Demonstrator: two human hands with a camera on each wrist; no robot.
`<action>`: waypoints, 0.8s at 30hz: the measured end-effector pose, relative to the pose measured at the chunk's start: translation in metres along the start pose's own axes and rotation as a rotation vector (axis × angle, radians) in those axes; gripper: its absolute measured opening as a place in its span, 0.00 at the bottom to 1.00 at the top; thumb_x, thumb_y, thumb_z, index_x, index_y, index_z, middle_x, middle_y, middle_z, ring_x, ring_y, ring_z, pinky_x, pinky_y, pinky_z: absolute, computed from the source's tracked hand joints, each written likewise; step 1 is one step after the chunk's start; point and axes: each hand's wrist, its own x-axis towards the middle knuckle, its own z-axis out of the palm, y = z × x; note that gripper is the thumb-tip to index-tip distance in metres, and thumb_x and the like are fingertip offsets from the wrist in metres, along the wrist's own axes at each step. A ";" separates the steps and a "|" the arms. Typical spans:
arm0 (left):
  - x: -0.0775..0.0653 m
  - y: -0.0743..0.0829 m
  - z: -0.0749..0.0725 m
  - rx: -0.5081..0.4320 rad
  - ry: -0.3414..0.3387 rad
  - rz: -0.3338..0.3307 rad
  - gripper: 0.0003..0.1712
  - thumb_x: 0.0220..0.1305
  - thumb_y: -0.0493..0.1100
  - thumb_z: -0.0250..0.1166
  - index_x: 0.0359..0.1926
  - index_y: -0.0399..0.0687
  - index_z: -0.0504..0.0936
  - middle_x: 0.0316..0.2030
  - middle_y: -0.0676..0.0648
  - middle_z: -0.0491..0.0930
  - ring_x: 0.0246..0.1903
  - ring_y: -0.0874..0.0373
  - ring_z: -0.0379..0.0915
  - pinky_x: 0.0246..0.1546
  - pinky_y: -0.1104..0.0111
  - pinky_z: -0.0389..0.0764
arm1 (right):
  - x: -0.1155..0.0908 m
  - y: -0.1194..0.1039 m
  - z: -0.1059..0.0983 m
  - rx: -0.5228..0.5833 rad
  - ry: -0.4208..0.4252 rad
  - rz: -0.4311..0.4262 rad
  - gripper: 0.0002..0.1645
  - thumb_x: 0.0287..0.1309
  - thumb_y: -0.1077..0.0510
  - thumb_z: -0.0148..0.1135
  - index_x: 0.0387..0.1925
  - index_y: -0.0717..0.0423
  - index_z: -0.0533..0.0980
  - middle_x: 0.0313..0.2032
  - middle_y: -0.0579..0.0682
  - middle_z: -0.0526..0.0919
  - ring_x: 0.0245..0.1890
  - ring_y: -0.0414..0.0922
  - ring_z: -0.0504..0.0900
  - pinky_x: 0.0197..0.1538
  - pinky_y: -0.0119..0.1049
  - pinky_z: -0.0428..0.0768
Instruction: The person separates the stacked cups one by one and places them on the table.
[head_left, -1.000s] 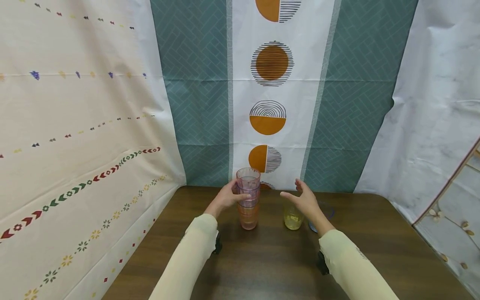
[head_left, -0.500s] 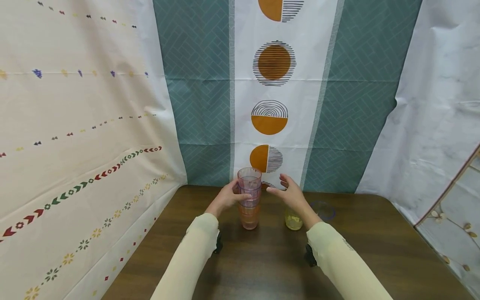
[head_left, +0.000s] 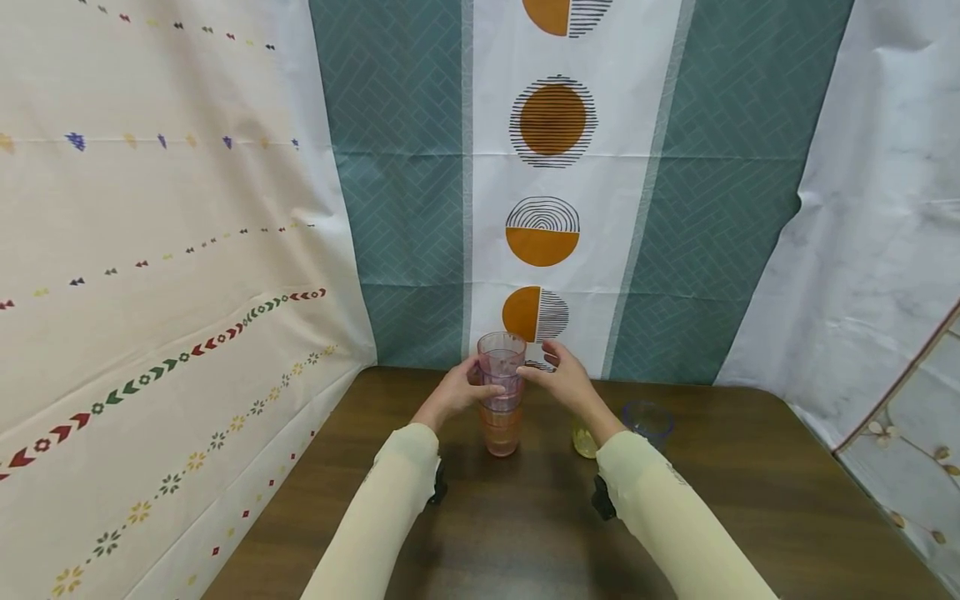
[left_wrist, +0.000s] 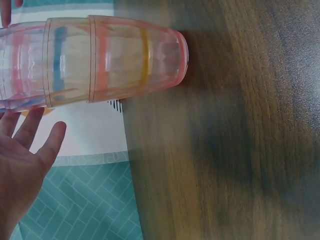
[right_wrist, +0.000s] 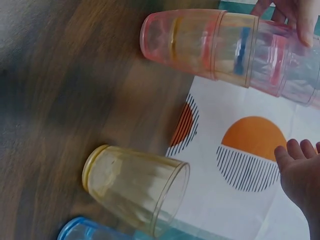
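Left grip (head_left: 454,392) pinches the cup stack (head_left: 501,427) around its upper half, right grip (head_left: 566,385) spread beside.

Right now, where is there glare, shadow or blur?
Head view: pale sheen on the brown wood-grain tabletop low down, soft shadows either side; left wrist view: glare along the right edge, bright streaks on the tall stack of see-through tinted cups; right wrist view: tabletop grain looks blurry.

I find my counter (head_left: 517,533), wood-grained, standing in a cloth-screened corner: cream patterned fabric (head_left: 187,192) at left, a teal-and-white hanging (head_left: 405,208) with orange discs behind, a pale marbled sheet (head_left: 877,275) at right. Whether home or studio, I cannot determine.
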 end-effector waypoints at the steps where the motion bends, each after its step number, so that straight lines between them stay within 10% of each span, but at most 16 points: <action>1: 0.000 0.000 0.000 -0.001 -0.003 0.000 0.47 0.56 0.56 0.75 0.72 0.50 0.63 0.65 0.41 0.71 0.64 0.42 0.67 0.63 0.47 0.69 | 0.001 -0.001 0.002 0.005 0.001 0.000 0.56 0.57 0.42 0.71 0.76 0.58 0.53 0.73 0.60 0.58 0.72 0.57 0.60 0.68 0.55 0.65; 24: 0.000 0.000 -0.002 0.025 -0.002 0.017 0.45 0.57 0.55 0.74 0.71 0.50 0.65 0.63 0.42 0.73 0.62 0.45 0.69 0.61 0.50 0.72 | 0.020 -0.013 0.027 -0.016 -0.020 0.007 0.53 0.58 0.45 0.71 0.74 0.61 0.55 0.71 0.60 0.64 0.69 0.58 0.65 0.66 0.54 0.68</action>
